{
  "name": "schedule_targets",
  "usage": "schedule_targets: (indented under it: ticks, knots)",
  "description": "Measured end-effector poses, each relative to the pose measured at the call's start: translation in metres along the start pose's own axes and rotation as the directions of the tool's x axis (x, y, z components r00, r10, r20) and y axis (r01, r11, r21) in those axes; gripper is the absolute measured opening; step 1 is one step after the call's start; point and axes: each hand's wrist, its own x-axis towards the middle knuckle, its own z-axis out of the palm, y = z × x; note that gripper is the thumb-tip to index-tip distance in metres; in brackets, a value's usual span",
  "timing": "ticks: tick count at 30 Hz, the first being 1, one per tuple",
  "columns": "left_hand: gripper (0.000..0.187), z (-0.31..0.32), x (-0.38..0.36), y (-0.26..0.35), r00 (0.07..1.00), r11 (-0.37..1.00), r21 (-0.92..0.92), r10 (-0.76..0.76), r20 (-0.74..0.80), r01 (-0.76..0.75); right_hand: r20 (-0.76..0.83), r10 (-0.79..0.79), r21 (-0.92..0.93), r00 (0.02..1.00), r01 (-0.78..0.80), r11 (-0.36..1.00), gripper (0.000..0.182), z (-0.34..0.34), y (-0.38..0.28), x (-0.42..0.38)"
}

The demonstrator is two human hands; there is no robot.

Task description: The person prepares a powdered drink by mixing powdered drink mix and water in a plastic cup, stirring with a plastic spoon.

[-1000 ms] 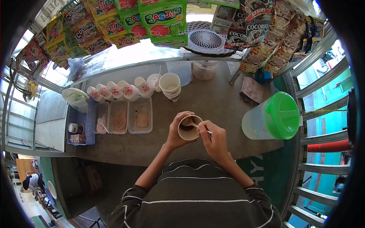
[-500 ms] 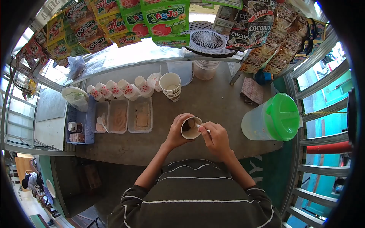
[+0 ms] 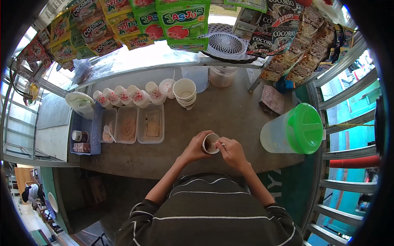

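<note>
At the near edge of the counter (image 3: 230, 119), your left hand (image 3: 196, 148) is wrapped around the side of a paper cup (image 3: 211, 143); the grip steadies the cup so it does not turn or tip under the stirring load. Your right hand (image 3: 231, 151) pinches the handle of a small spoon (image 3: 220, 144) between thumb and fingertips, with the bowl end dipped into the brown liquid inside the cup. The cup appears lowered close to the counter surface or resting on it; contact cannot be confirmed from this view. Both hands meet directly in front of your torso, which keeps the cup under the head camera and within short reach

Supplies are arranged in an arc around this working point:
- A stack of paper cups (image 3: 184, 92) stands upright behind the cup in hand, well apart from it
- Three clear tubs (image 3: 134, 124) of powder lie side by side to the left, open-topped for scooping; a white spoon rests in the leftmost one
- A row of sealed drink cups (image 3: 128, 96) lies tilted just behind the tubs
- A jug with a green lid (image 3: 296, 130) stands to the right, lid closed, near your right hand
- Sachet strips (image 3: 180, 20) hang overhead across the stall front, clear of the work surface
- A folded cloth (image 3: 271, 99) lies behind the jug
</note>
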Motion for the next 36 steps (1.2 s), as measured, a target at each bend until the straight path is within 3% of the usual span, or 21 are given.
schedule_targets:
  ticks: [2, 3, 5, 6, 8, 9, 11, 15, 17, 18, 20, 21, 23, 24, 26, 29, 33, 36]
  knots:
    - [0.073, 0.004, -0.002, -0.004, 0.999, 0.997, -0.068, -0.029, 0.043, 0.032, 0.113, 0.048, 0.237, 0.992, -0.074, 0.969, 0.026, 0.0, 0.004, 0.0]
    - [0.073, 0.005, -0.003, -0.004, 0.999, 0.997, -0.069, -0.029, 0.041, 0.032, 0.115, 0.047, 0.236, 0.992, -0.073, 0.969, 0.026, 0.001, 0.005, 0.0]
    - [0.075, 0.007, -0.004, -0.005, 0.998, 0.999, -0.039, -0.03, 0.049, 0.032, 0.023, -0.01, 0.006, 1.0, 0.01, 1.0, 0.029, 0.003, 0.008, -0.001]
    - [0.075, 0.006, -0.004, -0.005, 0.999, 0.999, -0.039, -0.031, 0.045, 0.033, 0.027, -0.012, 0.006, 1.0, 0.012, 1.0, 0.029, 0.004, 0.01, -0.001]
    - [0.075, 0.004, -0.005, -0.003, 0.996, 0.992, -0.097, -0.074, 0.043, 0.078, 0.138, 0.096, 0.237, 0.986, -0.128, 0.963, 0.028, 0.004, 0.012, -0.002]
    - [0.075, 0.003, -0.005, -0.004, 0.996, 0.992, -0.098, -0.075, 0.041, 0.078, 0.14, 0.096, 0.236, 0.986, -0.127, 0.963, 0.028, 0.003, 0.011, -0.001]
    - [0.075, 0.003, -0.005, -0.005, 0.998, 0.993, -0.099, -0.055, 0.043, 0.059, -0.01, 0.02, 0.052, 1.0, -0.02, 0.998, 0.029, 0.003, 0.007, 0.0]
    - [0.076, 0.005, -0.005, -0.009, 0.999, 0.995, -0.09, -0.031, 0.04, 0.034, 0.13, 0.072, 0.207, 0.989, -0.099, 0.973, 0.029, 0.006, 0.011, -0.001]
    - [0.077, 0.004, -0.004, -0.007, 0.998, 0.996, -0.077, -0.043, 0.052, 0.047, -0.051, 0.029, 0.042, 0.998, -0.027, 0.999, 0.03, 0.009, 0.009, -0.001]
    - [0.077, 0.004, -0.004, -0.006, 0.998, 0.996, -0.077, -0.043, 0.051, 0.047, -0.051, 0.028, 0.041, 0.998, -0.026, 0.999, 0.03, 0.008, 0.009, -0.001]
    - [0.077, 0.005, -0.004, -0.004, 0.998, 0.996, -0.077, -0.035, 0.047, 0.039, 0.116, 0.11, 0.203, 0.987, -0.131, 0.97, 0.028, 0.005, 0.008, -0.001]
    - [0.077, 0.005, -0.004, -0.004, 0.998, 0.996, -0.077, -0.036, 0.048, 0.039, 0.116, 0.11, 0.204, 0.987, -0.132, 0.97, 0.028, 0.006, 0.009, -0.002]
    - [0.076, 0.004, -0.004, -0.004, 0.998, 0.998, -0.049, -0.032, 0.058, 0.034, -0.031, 0.084, 0.115, 0.996, -0.08, 0.99, 0.029, 0.01, 0.011, -0.003]
    - [0.076, 0.005, -0.004, -0.004, 0.998, 0.998, -0.05, -0.031, 0.058, 0.034, -0.031, 0.084, 0.115, 0.996, -0.08, 0.99, 0.029, 0.008, 0.01, -0.002]
    - [0.076, 0.006, -0.004, -0.004, 0.998, 0.997, -0.068, -0.041, 0.049, 0.044, 0.127, 0.092, 0.166, 0.988, -0.112, 0.98, 0.029, 0.003, 0.008, -0.001]
    - [0.075, 0.004, -0.004, -0.003, 0.998, 0.998, -0.052, -0.02, 0.061, 0.024, -0.011, 0.115, 0.179, 0.993, -0.112, 0.977, 0.03, 0.008, 0.011, -0.003]
    - [0.074, 0.006, -0.004, -0.004, 0.998, 0.998, -0.064, -0.023, 0.054, 0.026, 0.071, 0.107, 0.171, 0.992, -0.118, 0.978, 0.03, 0.008, 0.008, -0.004]
    - [0.074, 0.007, -0.004, -0.004, 0.998, 0.999, -0.047, -0.024, 0.053, 0.026, 0.061, 0.238, 0.316, 0.969, -0.245, 0.917, 0.031, 0.006, 0.004, -0.005]
